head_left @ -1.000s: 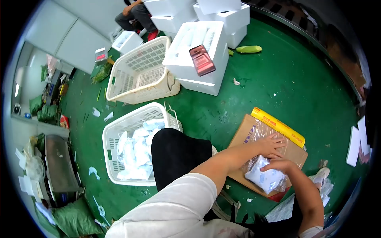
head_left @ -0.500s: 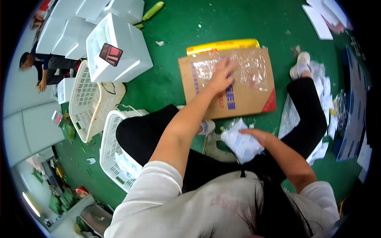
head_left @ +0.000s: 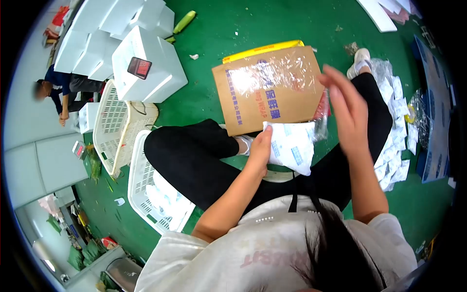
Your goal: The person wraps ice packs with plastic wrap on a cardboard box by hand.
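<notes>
One white packet was pinched at its edge by the left hand; the blurred right hand hovered open, fingers extended.

Glossy clear plastic over matt brown cardboard

Green floor, brown box, yellow carton

Green floor: two plastic baskets, foam boxes, green cob, scattered scraps.
</notes>
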The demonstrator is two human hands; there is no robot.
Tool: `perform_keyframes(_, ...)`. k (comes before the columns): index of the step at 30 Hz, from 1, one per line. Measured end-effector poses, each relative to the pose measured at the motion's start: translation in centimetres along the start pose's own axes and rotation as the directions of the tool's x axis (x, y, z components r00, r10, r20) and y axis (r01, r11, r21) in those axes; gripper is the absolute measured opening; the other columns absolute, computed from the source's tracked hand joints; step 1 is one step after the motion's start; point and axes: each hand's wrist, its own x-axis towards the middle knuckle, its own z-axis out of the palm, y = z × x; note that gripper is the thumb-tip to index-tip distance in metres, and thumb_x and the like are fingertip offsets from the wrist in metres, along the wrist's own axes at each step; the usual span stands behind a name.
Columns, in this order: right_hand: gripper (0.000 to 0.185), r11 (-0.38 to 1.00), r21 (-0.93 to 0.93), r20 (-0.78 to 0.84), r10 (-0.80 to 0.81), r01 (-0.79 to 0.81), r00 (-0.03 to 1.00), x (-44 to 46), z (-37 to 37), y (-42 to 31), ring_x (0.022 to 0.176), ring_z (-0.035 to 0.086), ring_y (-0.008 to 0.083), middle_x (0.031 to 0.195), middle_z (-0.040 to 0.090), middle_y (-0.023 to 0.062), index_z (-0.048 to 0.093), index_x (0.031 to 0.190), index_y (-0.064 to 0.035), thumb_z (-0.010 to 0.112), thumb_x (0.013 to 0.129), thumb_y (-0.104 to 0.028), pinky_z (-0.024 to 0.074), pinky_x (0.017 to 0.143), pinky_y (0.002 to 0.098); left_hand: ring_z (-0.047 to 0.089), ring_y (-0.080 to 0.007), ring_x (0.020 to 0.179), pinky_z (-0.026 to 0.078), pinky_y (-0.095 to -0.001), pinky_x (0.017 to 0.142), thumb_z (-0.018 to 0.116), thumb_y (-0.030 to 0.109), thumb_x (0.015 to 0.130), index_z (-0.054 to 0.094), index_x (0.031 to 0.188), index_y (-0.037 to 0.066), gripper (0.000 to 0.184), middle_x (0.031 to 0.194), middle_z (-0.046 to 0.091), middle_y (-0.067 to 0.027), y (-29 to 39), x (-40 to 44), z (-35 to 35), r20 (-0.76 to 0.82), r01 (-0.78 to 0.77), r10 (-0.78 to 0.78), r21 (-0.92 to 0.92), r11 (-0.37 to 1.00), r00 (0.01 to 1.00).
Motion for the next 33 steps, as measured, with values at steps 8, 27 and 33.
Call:
perform_keyframes(8, 0.050, 0.584, 0.730, 0.386, 0.076, -0.355, 0.919, -6.5, 4.8, 2.7, 0.134, 0.042, 0.0261, 0.144, 0.043, 0.0191, 0.034, 0.147, -0.0004, 0.043, 0.102, -0.020, 0.0321, 0.111, 0.0375, 0.060, -0.0221, 0.111, 0.047, -0.0359, 0.099, 0.036, 0.041, 0.104, 0.048, 0.134, 0.003, 0.050, 0.126, 0.060, -0.0101, 0.5, -5.0, 1.7, 0.190, 0.036, 0.009, -0.235, 0.971, 0.982)
perform_keyframes(27, 0.112, 0.387, 0.401, -0.841, 0.516, -0.830, -0.166, -26.6, -38.8, 51.7, 0.128, 0.047, 0.0346, 0.142, 0.045, 0.0266, 0.036, 0.139, 0.0144, 0.078, 0.067, -0.060, 0.0381, 0.106, 0.0386, 0.059, -0.0279, 0.115, 0.050, -0.0391, 0.097, 0.049, 0.028, 0.099, 0.044, 0.140, 0.005, 0.048, 0.134, 0.054, -0.0155, 4.3, -20.1, -37.0, -0.827, -0.018, 0.487, 0.503, 0.864, 0.280)
perform_keyframes(33, 0.100, 0.064, -0.015, -0.943, 0.331, -0.998, 0.036, -27.5, -41.1, 60.2, 0.122, 0.049, 0.0305, 0.139, 0.048, 0.0196, 0.039, 0.138, 0.0106, 0.081, 0.067, -0.047, 0.0395, 0.104, 0.0371, 0.058, -0.0295, 0.115, 0.051, -0.0415, 0.094, 0.051, 0.022, 0.097, 0.043, 0.141, 0.004, 0.048, 0.135, 0.053, -0.0175, 21.2, -15.9, -41.0, -0.571, -0.250, 0.804, 0.764, 0.595, 0.169)
